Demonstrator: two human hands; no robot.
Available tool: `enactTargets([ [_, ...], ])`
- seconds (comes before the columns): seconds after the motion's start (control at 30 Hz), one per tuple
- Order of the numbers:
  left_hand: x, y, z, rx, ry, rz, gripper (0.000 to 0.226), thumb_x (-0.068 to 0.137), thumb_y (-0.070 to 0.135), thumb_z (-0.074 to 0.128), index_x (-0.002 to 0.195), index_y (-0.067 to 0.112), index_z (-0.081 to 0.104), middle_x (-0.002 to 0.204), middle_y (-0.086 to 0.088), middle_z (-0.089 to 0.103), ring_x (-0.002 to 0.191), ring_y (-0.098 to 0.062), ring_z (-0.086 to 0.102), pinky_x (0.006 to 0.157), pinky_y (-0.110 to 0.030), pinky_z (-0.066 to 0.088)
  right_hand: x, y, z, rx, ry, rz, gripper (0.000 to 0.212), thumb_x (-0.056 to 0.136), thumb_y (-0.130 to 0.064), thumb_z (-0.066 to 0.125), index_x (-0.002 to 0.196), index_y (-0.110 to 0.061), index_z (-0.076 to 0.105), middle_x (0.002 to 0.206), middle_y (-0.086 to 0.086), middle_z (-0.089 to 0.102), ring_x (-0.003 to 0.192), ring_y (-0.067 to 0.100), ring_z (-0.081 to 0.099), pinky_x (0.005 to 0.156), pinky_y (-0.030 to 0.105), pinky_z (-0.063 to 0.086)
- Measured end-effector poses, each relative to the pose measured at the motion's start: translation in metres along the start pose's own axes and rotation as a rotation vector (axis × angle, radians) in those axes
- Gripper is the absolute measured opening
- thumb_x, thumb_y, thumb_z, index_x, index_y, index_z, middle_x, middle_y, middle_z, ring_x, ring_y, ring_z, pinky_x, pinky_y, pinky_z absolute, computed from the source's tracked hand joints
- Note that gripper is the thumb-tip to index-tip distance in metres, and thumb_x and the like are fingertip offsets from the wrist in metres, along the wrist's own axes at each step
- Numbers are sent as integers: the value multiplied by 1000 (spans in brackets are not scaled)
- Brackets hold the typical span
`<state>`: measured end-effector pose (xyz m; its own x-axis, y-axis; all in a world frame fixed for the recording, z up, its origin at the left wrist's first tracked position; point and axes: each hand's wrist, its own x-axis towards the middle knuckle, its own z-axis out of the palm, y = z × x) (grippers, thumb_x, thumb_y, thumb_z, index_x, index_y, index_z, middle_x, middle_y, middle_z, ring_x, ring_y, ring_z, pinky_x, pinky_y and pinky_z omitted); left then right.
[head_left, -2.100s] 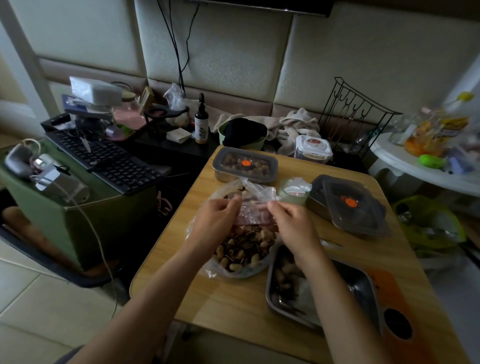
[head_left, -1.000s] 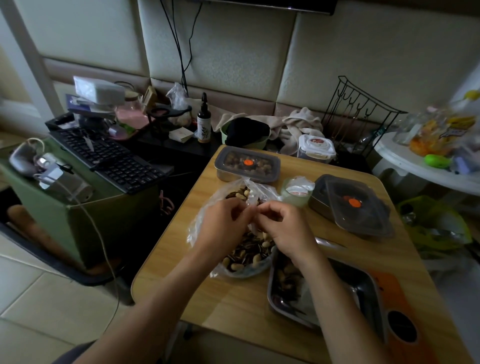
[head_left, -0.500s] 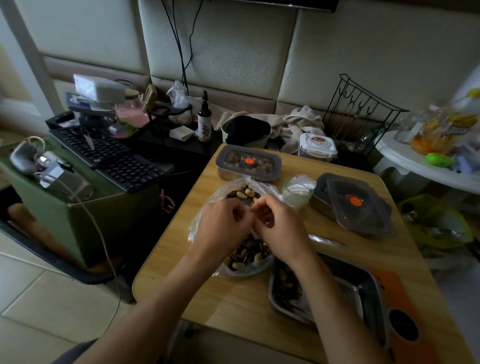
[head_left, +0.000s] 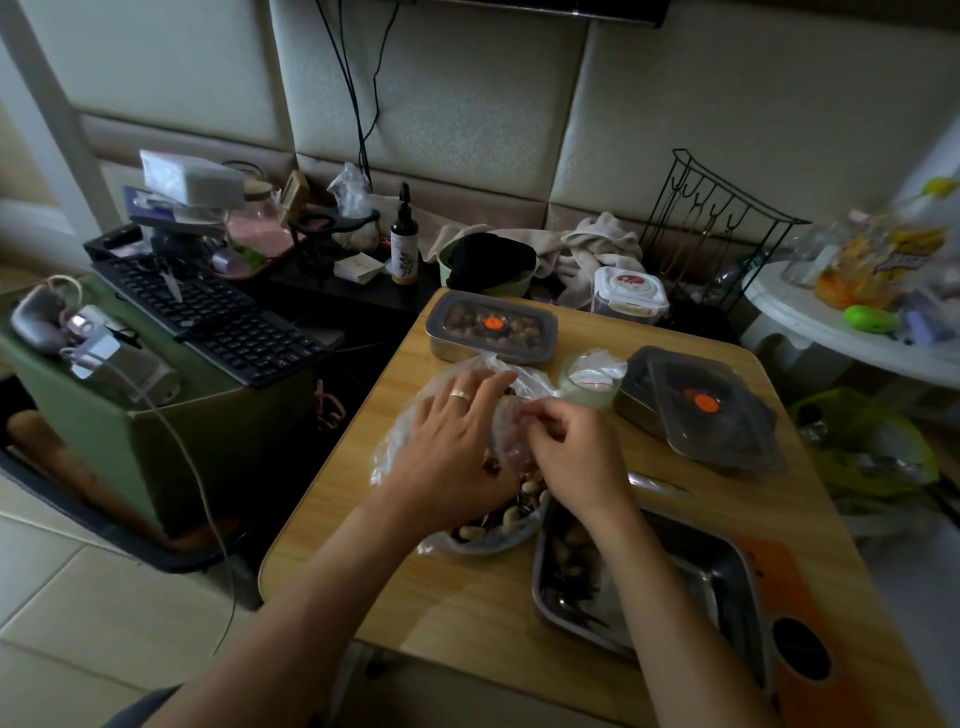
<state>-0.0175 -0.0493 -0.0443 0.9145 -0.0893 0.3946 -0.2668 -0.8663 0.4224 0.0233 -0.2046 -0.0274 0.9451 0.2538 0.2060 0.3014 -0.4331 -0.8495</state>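
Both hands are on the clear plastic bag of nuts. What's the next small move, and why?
Probably pull the right hand sideways to widen the mouth: it pinches bunched film of the clear plastic bag of nuts, the left hand lies flat on it, and the rectangular steel tray sits alongside.

There are two hands (head_left: 457, 447) (head_left: 574, 449), two orange-dotted lidded boxes (head_left: 491, 332) (head_left: 706, 410), one open steel tray (head_left: 727, 571), one plastic bag of nuts (head_left: 397, 449), two keyboards (head_left: 176, 296) (head_left: 254, 345) and one dropper bottle (head_left: 404, 244).

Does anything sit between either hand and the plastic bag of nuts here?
Nothing visible does. The left hand rests on the plastic bag with its fingers extended, and the right hand pinches a fold of it.
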Motion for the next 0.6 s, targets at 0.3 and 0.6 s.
enactTargets([
  [0.3,2,2,2,-37,-29,-65,59,82,57,55,133,28,46,121,13,61,115,-13,56,101,-39,33,6,9,-2,23,-7,-8,9,93,-18,76,98,-24,72,93,-9,72,76,3,66,64,17,53],
  [0.6,3,2,5,-31,-85,-129,27,95,25,52,121,20,48,108,3,56,103,-16,52,101,-44,38,3,4,-6,257,-214,-11,21,102,-11,60,97,-19,78,83,25,72,48,13,51,51,25,42],
])
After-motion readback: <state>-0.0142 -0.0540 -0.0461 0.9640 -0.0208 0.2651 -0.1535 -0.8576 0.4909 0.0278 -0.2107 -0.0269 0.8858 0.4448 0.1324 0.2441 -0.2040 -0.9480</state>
